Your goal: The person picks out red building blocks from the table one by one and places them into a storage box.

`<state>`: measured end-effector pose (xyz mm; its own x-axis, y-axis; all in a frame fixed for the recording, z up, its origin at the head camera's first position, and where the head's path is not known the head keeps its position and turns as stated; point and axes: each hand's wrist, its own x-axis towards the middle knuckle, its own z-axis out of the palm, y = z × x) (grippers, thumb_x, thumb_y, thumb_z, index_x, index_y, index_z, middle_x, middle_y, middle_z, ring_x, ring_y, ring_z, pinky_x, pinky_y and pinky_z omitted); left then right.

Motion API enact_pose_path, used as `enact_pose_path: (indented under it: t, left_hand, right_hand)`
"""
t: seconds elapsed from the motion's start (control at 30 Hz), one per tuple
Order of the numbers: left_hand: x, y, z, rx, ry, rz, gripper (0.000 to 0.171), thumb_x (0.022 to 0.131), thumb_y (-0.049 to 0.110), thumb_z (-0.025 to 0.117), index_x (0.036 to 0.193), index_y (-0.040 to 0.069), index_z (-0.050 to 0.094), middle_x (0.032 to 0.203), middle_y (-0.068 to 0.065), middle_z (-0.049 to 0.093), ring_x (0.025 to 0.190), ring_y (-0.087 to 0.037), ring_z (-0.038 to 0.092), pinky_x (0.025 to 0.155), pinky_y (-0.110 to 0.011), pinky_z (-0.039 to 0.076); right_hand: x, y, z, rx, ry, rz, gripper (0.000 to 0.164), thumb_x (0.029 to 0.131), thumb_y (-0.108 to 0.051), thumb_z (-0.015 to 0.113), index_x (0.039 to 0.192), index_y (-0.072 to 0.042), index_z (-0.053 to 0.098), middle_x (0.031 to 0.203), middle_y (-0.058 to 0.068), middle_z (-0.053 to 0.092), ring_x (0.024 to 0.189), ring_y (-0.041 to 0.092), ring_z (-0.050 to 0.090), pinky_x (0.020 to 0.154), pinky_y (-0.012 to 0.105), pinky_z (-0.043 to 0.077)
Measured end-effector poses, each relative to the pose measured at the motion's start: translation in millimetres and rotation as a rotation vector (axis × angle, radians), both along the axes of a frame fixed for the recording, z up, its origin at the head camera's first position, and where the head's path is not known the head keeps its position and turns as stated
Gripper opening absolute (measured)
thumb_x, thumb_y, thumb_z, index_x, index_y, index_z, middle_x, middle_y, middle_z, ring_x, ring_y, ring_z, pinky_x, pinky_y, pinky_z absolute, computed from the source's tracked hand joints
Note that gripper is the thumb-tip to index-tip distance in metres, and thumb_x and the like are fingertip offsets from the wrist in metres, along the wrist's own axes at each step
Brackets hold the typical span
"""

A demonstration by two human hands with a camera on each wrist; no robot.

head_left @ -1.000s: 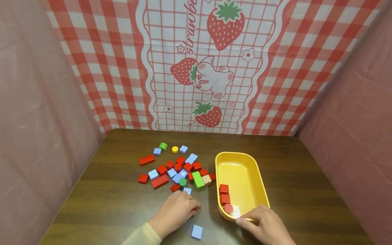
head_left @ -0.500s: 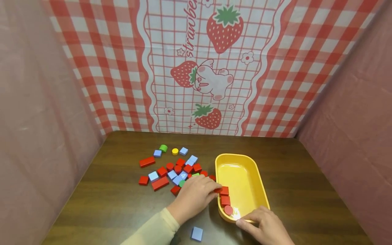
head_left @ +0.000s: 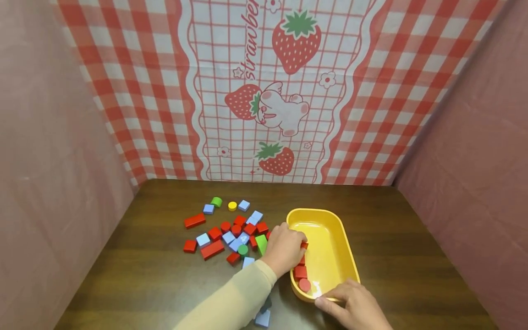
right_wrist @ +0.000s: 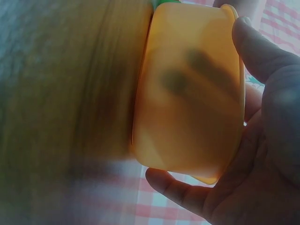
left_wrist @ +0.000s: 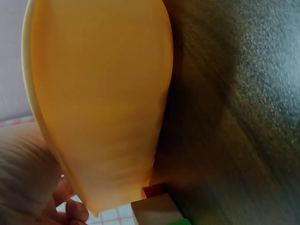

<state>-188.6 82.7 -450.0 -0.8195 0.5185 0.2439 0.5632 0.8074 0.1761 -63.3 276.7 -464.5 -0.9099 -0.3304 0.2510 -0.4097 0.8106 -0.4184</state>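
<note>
My left hand (head_left: pixel 285 250) reaches over the left rim of a yellow plastic tray (head_left: pixel 348 243), its fingertips on a red block (head_left: pixel 304 245) inside. More red blocks line that inner wall, among them a red square block (head_left: pixel 300 272) and a red round one (head_left: pixel 305 285). In the left wrist view, the left hand (left_wrist: pixel 26 164) hangs over the tray's wall (left_wrist: pixel 103 93) and its block is hidden. My right hand (head_left: pixel 356 305) grips the tray's near rim. From the right wrist, the thumb (right_wrist: pixel 255 44) shows on the rim, the fingers beyond.
Left of the tray, loose blocks spread over the brown table (head_left: pixel 136 275): a long red block (head_left: pixel 212 250), a green cylinder (head_left: pixel 243 250), a yellow disc (head_left: pixel 233 206) and several blue ones. One blue block (head_left: pixel 262 318) lies near the front edge. A checked cloth (head_left: pixel 161 91) hangs behind.
My left hand has taken a red block from the table and carried it right and away, over the rim into the tray. The right hand keeps its hold on the tray.
</note>
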Motion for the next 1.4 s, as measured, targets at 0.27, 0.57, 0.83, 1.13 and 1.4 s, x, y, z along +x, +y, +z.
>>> enact_pose_path:
  t: [0.27,0.57,0.83,1.13,1.4]
  left_hand:
    - [-12.0,-25,8.6,0.283,-0.048,0.069,0.021,0.099,0.022,0.06,0.116,0.019,0.072,0.105,0.006,0.071,0.084,-0.015,0.053,0.074,-0.03,0.05]
    - [-20.2,-65,1.1,0.07,0.031,0.01,0.025,0.093,0.033,0.068,0.112,0.02,0.076,0.111,0.003,0.07,0.093,-0.022,0.052,0.079,-0.038,0.048]
    - [-4.0,-56,-13.9,-0.205,0.162,-0.134,0.025,0.085,0.049,0.071,0.091,0.027,0.081,0.117,-0.001,0.065,0.098,-0.025,0.046,0.078,-0.037,0.041]
    - [7.1,-56,-22.7,-0.235,0.122,-0.157,0.027,0.086,0.043,0.074,0.098,0.019,0.073,0.09,0.003,0.068,0.082,-0.018,0.043,0.071,-0.031,0.039]
    - [4.6,-52,-23.0,-0.248,0.055,-0.111,0.031,0.084,0.045,0.075,0.099,0.018,0.075,0.089,0.003,0.067,0.081,-0.018,0.042,0.069,-0.031,0.038]
  right_hand:
    - [-0.2,0,-1.3,0.001,0.032,-0.003,0.012,0.08,-0.053,0.075,0.079,-0.041,0.075,0.074,-0.031,0.057,0.073,-0.001,0.05,0.06,0.027,0.046]
    - [-0.2,1,1.6,0.008,0.036,-0.012,0.013,0.08,-0.053,0.076,0.078,-0.04,0.075,0.074,-0.032,0.058,0.073,-0.001,0.05,0.06,0.026,0.046]
    - [-1.0,-1,-1.8,-0.014,0.106,0.025,0.008,0.079,-0.048,0.079,0.079,-0.041,0.075,0.076,-0.035,0.059,0.073,-0.002,0.05,0.06,0.024,0.045]
    - [-4.1,1,-3.2,-0.013,0.083,0.009,0.009,0.079,-0.049,0.078,0.079,-0.04,0.075,0.076,-0.034,0.059,0.071,-0.002,0.049,0.059,0.023,0.043]
    - [-2.7,-1,-5.5,-0.015,0.067,0.01,0.008,0.08,-0.05,0.077,0.079,-0.043,0.074,0.075,-0.036,0.058,0.07,-0.002,0.047,0.058,0.022,0.041]
